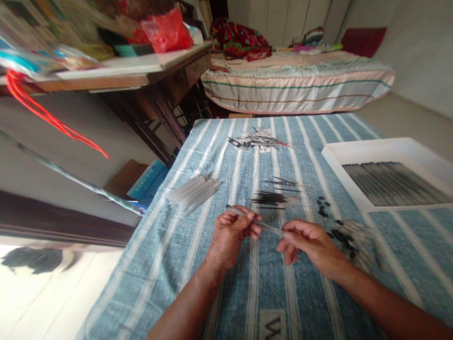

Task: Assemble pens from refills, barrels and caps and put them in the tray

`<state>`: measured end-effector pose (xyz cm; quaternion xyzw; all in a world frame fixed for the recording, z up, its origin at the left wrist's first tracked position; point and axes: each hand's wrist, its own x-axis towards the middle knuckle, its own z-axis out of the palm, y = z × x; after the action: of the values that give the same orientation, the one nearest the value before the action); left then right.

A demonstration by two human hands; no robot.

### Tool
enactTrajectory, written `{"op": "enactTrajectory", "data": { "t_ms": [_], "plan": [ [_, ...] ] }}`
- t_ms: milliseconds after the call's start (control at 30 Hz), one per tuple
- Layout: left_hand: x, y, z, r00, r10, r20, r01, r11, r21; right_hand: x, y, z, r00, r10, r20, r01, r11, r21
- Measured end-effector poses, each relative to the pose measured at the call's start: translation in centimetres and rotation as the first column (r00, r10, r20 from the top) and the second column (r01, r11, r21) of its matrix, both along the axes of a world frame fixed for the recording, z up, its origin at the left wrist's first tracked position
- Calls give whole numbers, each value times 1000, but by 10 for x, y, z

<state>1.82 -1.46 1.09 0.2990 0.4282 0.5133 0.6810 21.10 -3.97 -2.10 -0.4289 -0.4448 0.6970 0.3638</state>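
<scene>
A slim, clear-barrelled pen (266, 225) with a dark end spans the space between my hands, slanting down to the right. My left hand (226, 236) pinches it near the dark end with thumb and fingers. At its clear right end, the thumb and fingertips of my right hand (306, 242) are closed; whether a separate clear cap is there, I cannot tell. Just beyond my hands lies a bundle of thin black refills (271, 198). Whitish pen barrels (195, 191) rest side by side to the left. Small black plugs (345, 240) and blurred clear caps (370, 243) lie by my right wrist.
A white box (375, 148) at the right holds a row of pens (392, 184). Farther back on the striped cloth (215, 302) is a mixed pile of thin parts (260, 140). A desk (148, 78) stands at the left, a bed (300, 89) behind.
</scene>
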Motion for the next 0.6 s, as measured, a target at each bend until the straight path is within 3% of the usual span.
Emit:
{"op": "enactTrajectory", "data": {
  "t_ms": [200, 600],
  "plan": [
    [4, -1, -1, 999, -34, -3, 34, 999, -25, 0, 0, -1, 999, 33, -7, -33, 999, 20],
    [9, -2, -9, 999, -28, -45, 25, 997, -72, -4, -3, -6, 999, -37, 13, 36, 999, 37]
  ]
}}
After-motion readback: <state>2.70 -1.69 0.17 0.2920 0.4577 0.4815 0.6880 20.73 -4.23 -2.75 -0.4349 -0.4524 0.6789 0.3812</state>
